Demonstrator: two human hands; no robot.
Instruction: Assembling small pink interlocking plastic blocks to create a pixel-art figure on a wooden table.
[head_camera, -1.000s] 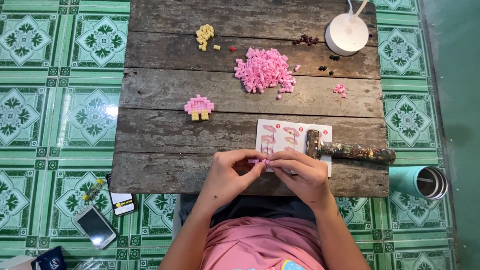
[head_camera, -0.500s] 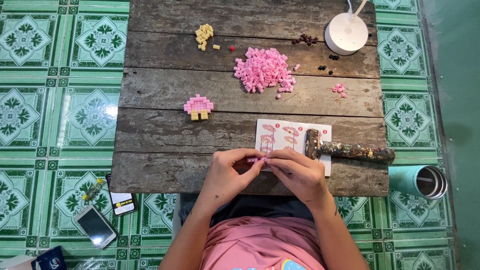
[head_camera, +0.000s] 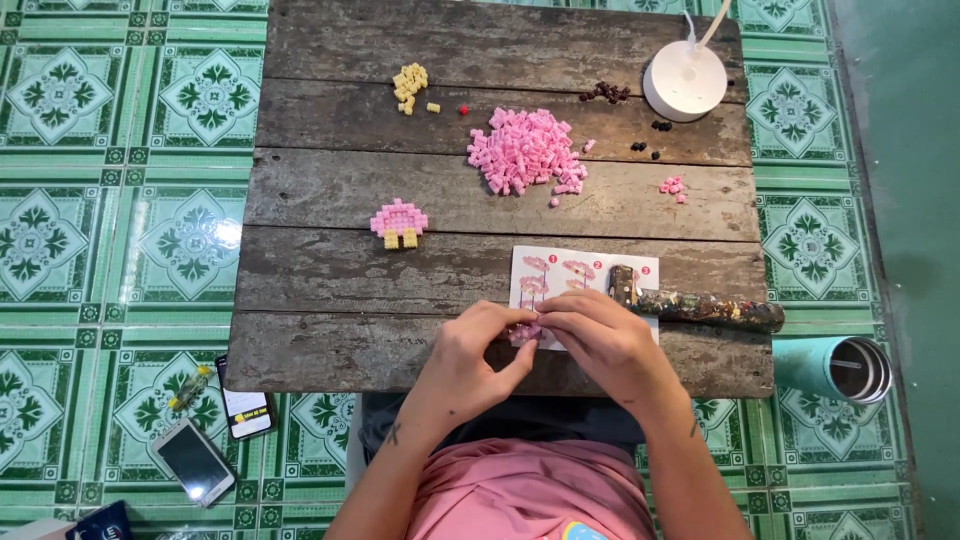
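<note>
Here my left hand (head_camera: 470, 352) and right hand (head_camera: 598, 338) meet at the near edge of the surface (head_camera: 330, 260), both fingertip grips pinched on one small pink block cluster (head_camera: 524, 332) between them, over the instruction sheet (head_camera: 570, 270); the pink brick pile (head_camera: 525, 150) lies straight ahead, well apart.

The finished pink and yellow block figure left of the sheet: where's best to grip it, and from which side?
Pinch the pink and yellow block figure across its wide pink top, coming from above. It lies flat on the wooden table, with bare planks all around, so both flanks are free. The two yellow blocks at its near edge look narrow and likelier to snap off.
</note>
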